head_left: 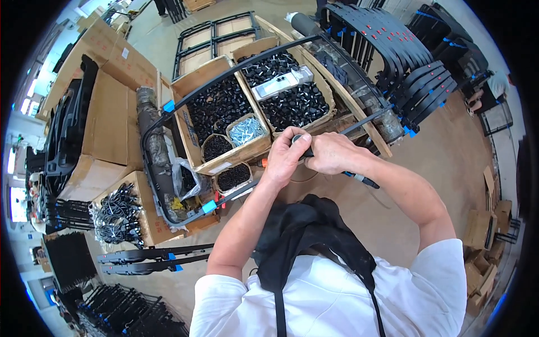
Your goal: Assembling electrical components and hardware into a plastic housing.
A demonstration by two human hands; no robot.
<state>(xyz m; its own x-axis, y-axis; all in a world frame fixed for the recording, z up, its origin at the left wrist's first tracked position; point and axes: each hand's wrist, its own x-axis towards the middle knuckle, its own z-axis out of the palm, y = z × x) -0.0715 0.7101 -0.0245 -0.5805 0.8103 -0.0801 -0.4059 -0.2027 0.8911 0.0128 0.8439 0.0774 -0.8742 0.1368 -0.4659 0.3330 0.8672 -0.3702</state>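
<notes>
My left hand (287, 155) pinches a small black cap (297, 139) at the end of a black metal tube (359, 178). My right hand (331, 153) is wrapped around that tube just behind the cap. The tube belongs to a large black bent frame (168, 106) with blue tape tabs, which curves over the cardboard boxes in front of me. Both hands touch each other at the tube end.
Open cardboard boxes hold many black caps (219, 104), a small box of silver screws (245, 130) and a grey power tool (278, 84). A stack of black frames (404, 56) stands at the right. More frames (146, 255) lie at lower left, beside a box of black parts (118, 216).
</notes>
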